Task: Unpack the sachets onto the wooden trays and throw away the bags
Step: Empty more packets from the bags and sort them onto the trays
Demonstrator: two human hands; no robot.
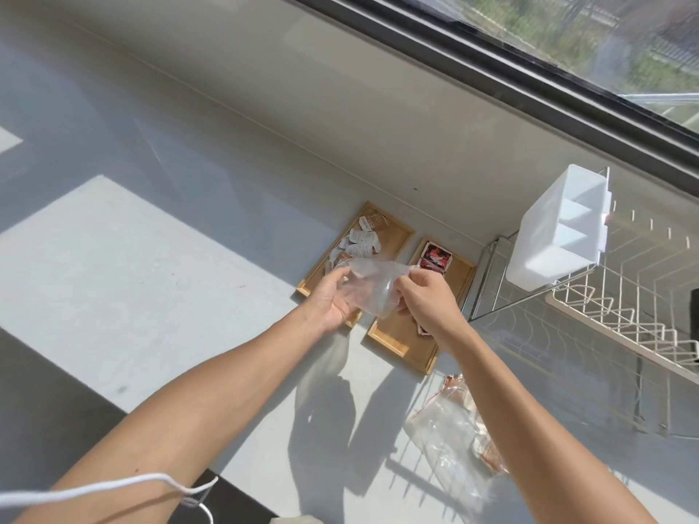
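Observation:
Two wooden trays lie side by side on the grey counter. The left tray (397, 230) holds several white sachets (361, 242). The right tray (397, 334) holds red and black sachets (435, 259). Above the trays I hold an empty clear plastic bag (372, 287) with both hands: my left hand (333, 300) grips its left edge, my right hand (427, 300) pinches its upper right corner. Another clear bag (454, 440) with brownish sachets in it lies on the counter under my right forearm.
A white wire dish rack (624, 315) with a white plastic divided caddy (559, 228) stands at the right. A window (567, 39) runs along the back wall. A white cord (113, 489) hangs at the bottom left.

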